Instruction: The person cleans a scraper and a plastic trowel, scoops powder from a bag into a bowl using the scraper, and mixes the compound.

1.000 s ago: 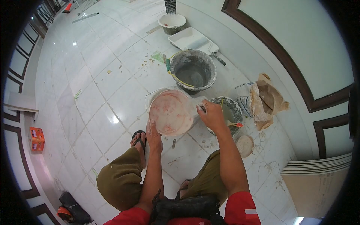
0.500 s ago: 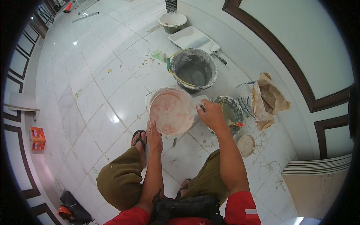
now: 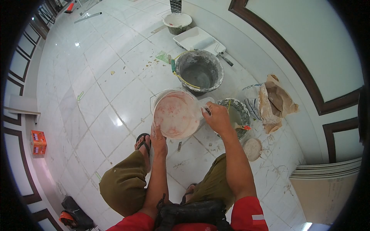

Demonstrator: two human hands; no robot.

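Observation:
A white bucket (image 3: 178, 115) is tilted toward me, showing a creamy surface with pink-red streaks. My left hand (image 3: 158, 140) grips its near left side, with the thumb up at the rim. On the other side, my right hand (image 3: 217, 118) is closed around a small dark handle close to the bucket's right edge. What this handle belongs to is mostly hidden by the fingers. Just beyond the right hand stands a smeared dark bucket (image 3: 243, 111) with a red-tipped brush (image 3: 243, 127) in it. A larger grey bucket (image 3: 199, 71) with a yellow handle is behind the white one.
Along the wall are a paint tray (image 3: 191, 37), a roller (image 3: 225, 58) and a small tub (image 3: 177, 22). A torn paper sack (image 3: 274, 104) stands right, near a round crusted lid (image 3: 253, 149). Stacked boards (image 3: 327, 184) lean at lower right. An orange box (image 3: 38, 142) sits left.
The pink streaks on the surface in the white bucket look slightly different and paler. Both hands and the bucket hold nearly the same position.

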